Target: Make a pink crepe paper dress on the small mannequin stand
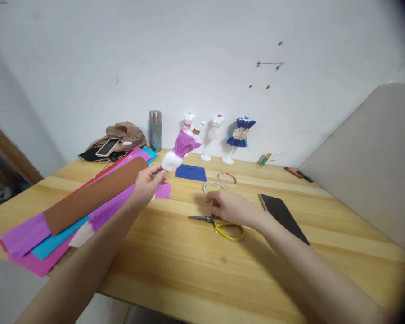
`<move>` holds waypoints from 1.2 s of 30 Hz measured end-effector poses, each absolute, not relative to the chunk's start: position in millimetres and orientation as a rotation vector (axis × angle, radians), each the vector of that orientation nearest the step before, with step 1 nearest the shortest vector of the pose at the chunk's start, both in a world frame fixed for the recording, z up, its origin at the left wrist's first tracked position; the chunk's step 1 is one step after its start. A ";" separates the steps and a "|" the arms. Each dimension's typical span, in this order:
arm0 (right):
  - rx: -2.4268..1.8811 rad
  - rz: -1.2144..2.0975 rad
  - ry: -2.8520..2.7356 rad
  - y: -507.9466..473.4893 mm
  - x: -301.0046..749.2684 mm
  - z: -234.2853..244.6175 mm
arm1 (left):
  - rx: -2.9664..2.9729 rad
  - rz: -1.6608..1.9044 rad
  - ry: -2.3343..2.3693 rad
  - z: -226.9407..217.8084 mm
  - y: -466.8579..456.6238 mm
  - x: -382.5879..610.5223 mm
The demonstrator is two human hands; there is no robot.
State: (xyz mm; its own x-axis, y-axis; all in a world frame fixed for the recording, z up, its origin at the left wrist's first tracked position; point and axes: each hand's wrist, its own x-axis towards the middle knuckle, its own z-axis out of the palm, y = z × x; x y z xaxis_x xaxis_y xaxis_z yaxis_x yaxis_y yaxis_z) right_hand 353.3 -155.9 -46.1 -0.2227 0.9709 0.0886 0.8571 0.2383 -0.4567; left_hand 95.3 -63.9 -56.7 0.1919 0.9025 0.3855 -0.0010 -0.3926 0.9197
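Observation:
My left hand [150, 181] is closed round the lower end of a small white dress-form mannequin [173, 160]. The mannequin tilts to the right, with purple crepe paper [185, 142] wrapped about its upper body and a brown band at its neck. My right hand [234, 207] has curled fingers at the near edge of a white roll of tape [209, 185] and appears to pinch it; the fingertips are partly hidden. Just below that hand lie scissors with yellow handles [230, 237], their dark blades pointing left.
Crepe paper strips [97, 195] are heaped at the left. Behind them are a brown cloth [128, 134], a phone [108, 147] and a flask [155, 130]. A blue-dressed mannequin [240, 133] stands by the wall with two others. A black tablet or phone [283, 217] lies right.

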 end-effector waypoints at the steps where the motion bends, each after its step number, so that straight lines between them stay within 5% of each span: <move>1: -1.730 0.426 -2.224 -162.1 358.6 -54.1 | 1.580 1.307 0.882 -57.1 -64.4 96.7; 10: -1.581 0.248 -2.341 -190.7 390.0 -110.8 | 1.587 1.003 1.079 -67.9 -69.0 107.9; 17: -1.594 0.345 -2.467 -196.7 390.7 -99.7 | 1.557 0.817 0.962 -75.0 -71.0 110.9; 28: -1.311 1.050 -1.903 -204.6 403.6 -69.8 | 1.600 0.820 0.829 -69.6 -78.6 113.6; 36: -0.879 1.264 -1.536 -202.0 411.7 -69.1 | 1.730 0.773 0.837 -75.0 -73.6 110.4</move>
